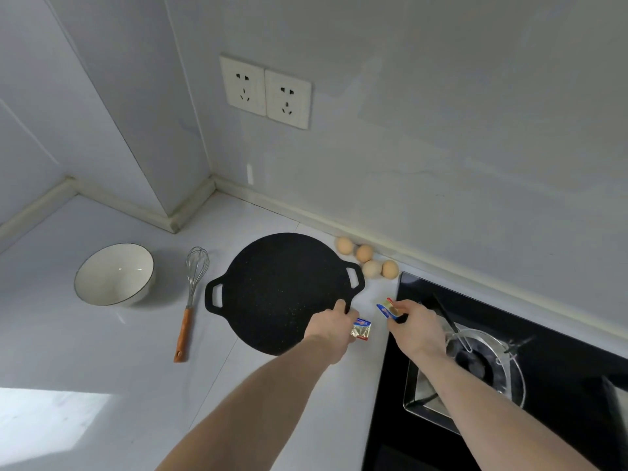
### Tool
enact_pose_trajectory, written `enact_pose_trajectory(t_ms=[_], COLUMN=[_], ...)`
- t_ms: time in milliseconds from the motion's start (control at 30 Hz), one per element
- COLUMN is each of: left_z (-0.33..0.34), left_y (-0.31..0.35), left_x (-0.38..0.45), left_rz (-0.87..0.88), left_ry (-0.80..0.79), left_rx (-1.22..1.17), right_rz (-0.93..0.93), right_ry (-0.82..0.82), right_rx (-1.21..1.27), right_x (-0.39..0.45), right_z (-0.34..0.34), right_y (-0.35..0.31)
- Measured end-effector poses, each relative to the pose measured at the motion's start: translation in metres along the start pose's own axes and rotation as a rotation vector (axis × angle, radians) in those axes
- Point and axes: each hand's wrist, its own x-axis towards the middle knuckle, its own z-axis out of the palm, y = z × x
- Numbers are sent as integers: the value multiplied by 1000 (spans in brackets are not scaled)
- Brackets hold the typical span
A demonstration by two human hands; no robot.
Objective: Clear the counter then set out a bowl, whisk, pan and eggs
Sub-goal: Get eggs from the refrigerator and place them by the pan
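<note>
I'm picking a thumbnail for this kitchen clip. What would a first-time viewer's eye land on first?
Most likely the flat round black pan with two loop handles, dark against the white counter at centre. Next, the two hands just right of it, the left hand and the right hand, each pinching a small foil packet. Then the four brown eggs lined up along the wall behind the pan.
</note>
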Motion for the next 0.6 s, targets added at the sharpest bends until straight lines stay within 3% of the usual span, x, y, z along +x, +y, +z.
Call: enact_pose_trajectory(t_ms=[600], left_z=[-13], left_y=[8], left_x=[38], left_rz=[-37], left_ry=[157], left_rx=[-12], right_rz=[-63], right_ry=[-2], right_rx=[14], right_x=[31], right_z=[10], right_y=[-1])
